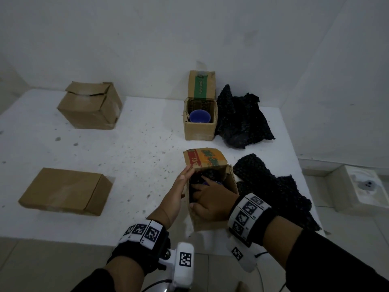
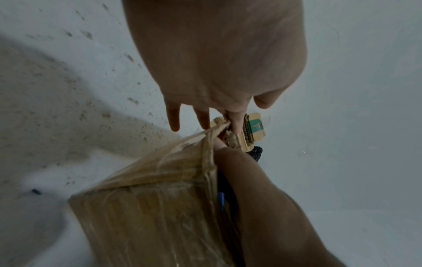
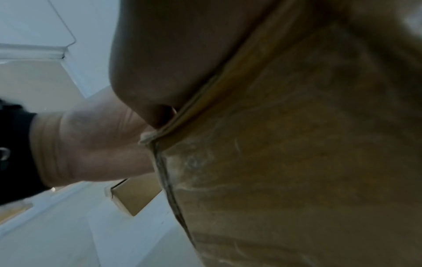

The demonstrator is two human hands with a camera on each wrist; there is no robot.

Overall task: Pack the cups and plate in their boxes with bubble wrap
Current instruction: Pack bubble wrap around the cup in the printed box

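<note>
The near cardboard box (image 1: 211, 220) stands open with its printed flap up. My left hand (image 1: 183, 182) lies flat against its left wall, fingers (image 2: 174, 122) straight and reaching the top corner. My right hand (image 1: 207, 197) reaches down into the box. Its fingers spread over black bubble wrap (image 1: 193, 182), and its thumb lies outside the near wall. A sliver of a blue cup (image 1: 207, 182) shows under the fingers; the rest is hidden. In the right wrist view the box wall (image 3: 297, 162) fills the frame. A second blue cup (image 1: 200, 116) sits bare in the far open box (image 1: 200, 131).
Two loose sheets of black bubble wrap lie at the right, one (image 1: 242, 119) beside the far box and one (image 1: 273, 190) beside the near box. A closed cube box (image 1: 90, 110) and a flat closed box (image 1: 65, 190) stand at the left. The table's front edge runs just below my wrists.
</note>
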